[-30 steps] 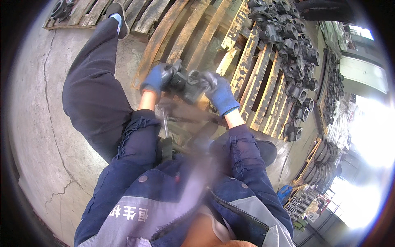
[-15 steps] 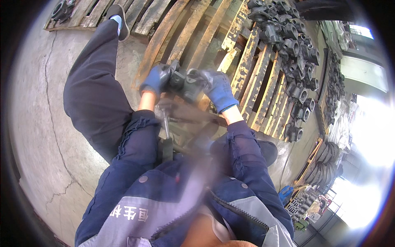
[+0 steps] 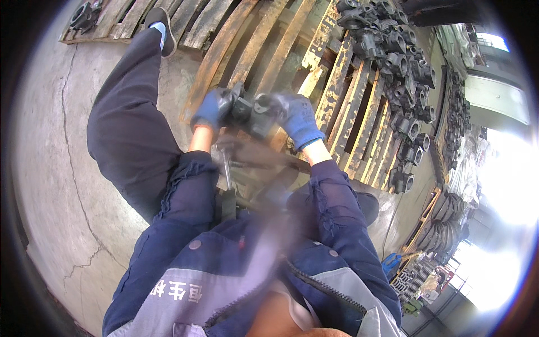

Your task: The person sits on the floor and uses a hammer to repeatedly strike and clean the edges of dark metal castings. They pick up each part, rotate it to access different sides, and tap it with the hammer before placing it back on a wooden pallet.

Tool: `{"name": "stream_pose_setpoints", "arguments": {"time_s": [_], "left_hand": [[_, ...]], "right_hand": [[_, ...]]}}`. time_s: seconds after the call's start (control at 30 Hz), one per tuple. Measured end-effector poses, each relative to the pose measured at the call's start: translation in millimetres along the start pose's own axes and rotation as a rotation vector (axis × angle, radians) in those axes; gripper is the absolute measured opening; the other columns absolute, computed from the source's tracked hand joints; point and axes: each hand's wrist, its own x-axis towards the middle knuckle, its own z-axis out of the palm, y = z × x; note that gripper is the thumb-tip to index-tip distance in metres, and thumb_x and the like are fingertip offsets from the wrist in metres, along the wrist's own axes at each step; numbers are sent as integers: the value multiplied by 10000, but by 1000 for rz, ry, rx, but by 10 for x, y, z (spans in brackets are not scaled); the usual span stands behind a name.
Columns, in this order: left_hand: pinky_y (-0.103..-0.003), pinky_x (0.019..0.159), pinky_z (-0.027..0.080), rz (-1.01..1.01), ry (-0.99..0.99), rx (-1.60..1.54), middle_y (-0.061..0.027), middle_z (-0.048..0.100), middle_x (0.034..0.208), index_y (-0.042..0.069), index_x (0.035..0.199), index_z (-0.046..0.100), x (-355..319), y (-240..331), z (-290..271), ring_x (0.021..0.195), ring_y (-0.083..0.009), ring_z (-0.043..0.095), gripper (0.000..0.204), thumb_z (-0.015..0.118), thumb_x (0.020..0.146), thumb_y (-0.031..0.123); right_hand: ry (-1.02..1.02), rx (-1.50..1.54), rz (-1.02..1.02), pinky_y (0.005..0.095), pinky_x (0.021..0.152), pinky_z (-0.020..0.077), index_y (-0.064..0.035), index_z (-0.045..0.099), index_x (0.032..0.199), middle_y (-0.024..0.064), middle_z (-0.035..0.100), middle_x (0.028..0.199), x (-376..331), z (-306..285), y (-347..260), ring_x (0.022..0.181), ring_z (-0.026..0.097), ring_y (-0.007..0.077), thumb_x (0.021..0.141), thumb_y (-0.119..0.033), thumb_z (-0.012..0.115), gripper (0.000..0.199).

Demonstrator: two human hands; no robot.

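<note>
Both hands wear blue gloves with dark-coated fingers. Between them I hold a dark metal casting point(image 3: 251, 116) with rounded, pipe-like ends. My left hand point(image 3: 215, 109) is closed on its left end. On its right end my right hand point(image 3: 296, 117) is wrapped, with the fingers slightly blurred. The casting is over the near edge of a wooden pallet point(image 3: 283, 53). Below it, between my legs, a hammer-like tool point(image 3: 227, 168) with a metal shaft and dark grip stands tilted; a blurred smear covers what lies beside it.
Many similar dark castings point(image 3: 396, 62) are piled on the pallet's right side. Another slatted pallet point(image 3: 191, 22) lies at the upper left, with a dark part point(image 3: 84, 17) on it. Coiled dark rings point(image 3: 443, 224) stand at the right. Cracked concrete floor point(image 3: 50, 168) spreads to the left.
Almost nothing differs. My right hand and forearm have shifted very slightly; both hands stay on the casting in the same place.
</note>
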Motion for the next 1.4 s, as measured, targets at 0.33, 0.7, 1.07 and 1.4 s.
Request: {"name": "stream_pose_setpoints", "arguments": {"time_s": [0.33, 0.7, 1.07, 1.4], "left_hand": [[-396, 930, 481, 95, 25, 360, -228, 690, 1141, 0, 1221, 662, -138, 69, 38, 1092, -324, 653, 753, 613, 865, 662], [-389, 912, 490, 155, -31, 373, -201, 710, 1120, 49, 1236, 672, -532, 33, 373, 1045, -313, 675, 646, 682, 853, 569], [-288, 816, 516, 635, -51, 72, -107, 706, 1035, -63, 1182, 637, -499, -31, 439, 940, -161, 639, 421, 699, 939, 275], [-357, 947, 505, 446, -227, -57, -172, 677, 1157, -72, 1368, 493, -671, 370, 435, 1090, -234, 642, 685, 679, 915, 407]], "right_hand": [[282, 1195, 863, 262, 476, 441, -54, 544, 1150, 98, 702, 901, -521, 56, 117, 539, 542, 119, 1052, -230, 488, 209], [115, 69, 495, 420, 849, 544, -44, 606, 1226, 212, 671, 1046, -1366, 1026, -58, 951, 677, 336, 865, -56, 615, 361], [311, 275, 651, 307, 841, 518, -52, 552, 1152, 91, 638, 989, -1168, 529, 278, 932, 627, 189, 843, -96, 710, 350], [378, 760, 257, 310, 926, 532, -3, 588, 1113, 115, 635, 1112, -35, -316, 110, 1051, 637, 196, 861, -31, 700, 277]]}}
